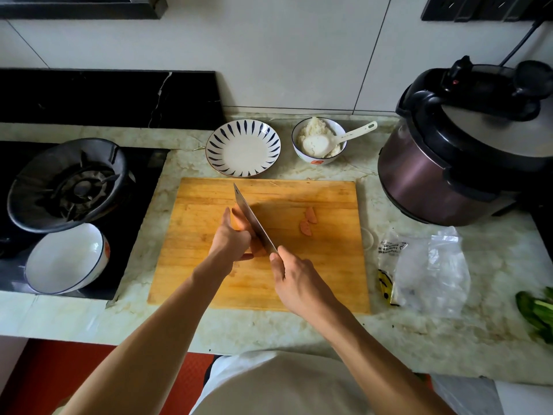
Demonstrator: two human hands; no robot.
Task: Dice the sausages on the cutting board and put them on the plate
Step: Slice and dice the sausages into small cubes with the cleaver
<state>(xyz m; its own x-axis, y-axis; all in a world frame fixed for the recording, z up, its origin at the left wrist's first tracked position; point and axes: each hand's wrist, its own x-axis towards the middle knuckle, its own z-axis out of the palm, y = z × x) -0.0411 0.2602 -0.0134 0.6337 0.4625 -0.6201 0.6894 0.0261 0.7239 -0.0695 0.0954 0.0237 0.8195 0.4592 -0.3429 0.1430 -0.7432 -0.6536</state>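
Note:
On the wooden cutting board (323, 265), my left hand (232, 238) presses down on a pink sausage (258, 248), most of it hidden under the fingers. My right hand (294, 280) grips the handle of a cleaver (253, 220), whose blade stands against the left hand's fingers over the sausage. Two or three cut sausage slices (308, 223) lie to the right of the blade. Behind the board sits a white plate (243, 148) with a blue-striped rim, nothing on it.
A bowl of rice (318, 140) with a white spoon stands right of the plate. A pressure cooker (466, 151) fills the right. Plastic bags (425, 274) and greens (538, 313) lie right of the board. The gas stove (68, 184) and a white bowl (65, 259) are left.

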